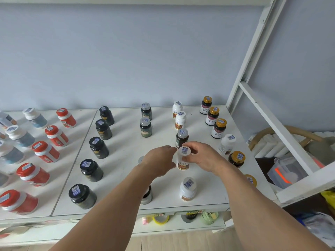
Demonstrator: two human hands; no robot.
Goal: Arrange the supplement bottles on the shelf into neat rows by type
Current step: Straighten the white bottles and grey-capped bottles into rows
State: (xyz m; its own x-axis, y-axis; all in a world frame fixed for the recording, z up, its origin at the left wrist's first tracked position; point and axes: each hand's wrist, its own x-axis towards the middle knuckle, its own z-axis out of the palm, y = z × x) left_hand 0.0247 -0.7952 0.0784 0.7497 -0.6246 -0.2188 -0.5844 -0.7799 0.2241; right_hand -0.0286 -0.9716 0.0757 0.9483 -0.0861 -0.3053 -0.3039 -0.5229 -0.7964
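The step in hand is the placement of one white bottle (183,159) into the white-bottle row on the shelf (126,147). The right hand (201,156) grips this bottle at the cap, fingers and thumb curled round it. The left hand (159,160) lies just beside the bottle on its left, fingers loosely curled; whether they touch the bottle cannot be told. The bottle stands upright at mid-shelf, in front of a dark silver-capped bottle (181,138) that sits in the white column.

Two white bottles (178,115) already stand in line at the back. Another white bottle (188,188) stands near the front edge, and a further one (227,144) stands to the right, among the gold-capped bottles (213,115).

Rows to the left, black bottles (98,147) and red bottles (45,151), appear sorted, so the task is judged well advanced.

The next move likely calls for clearing the dark bottle from the white column toward its two matching bottles (146,122), then setting the held bottle directly behind-in-line with the white pair, without knocking neighbours.
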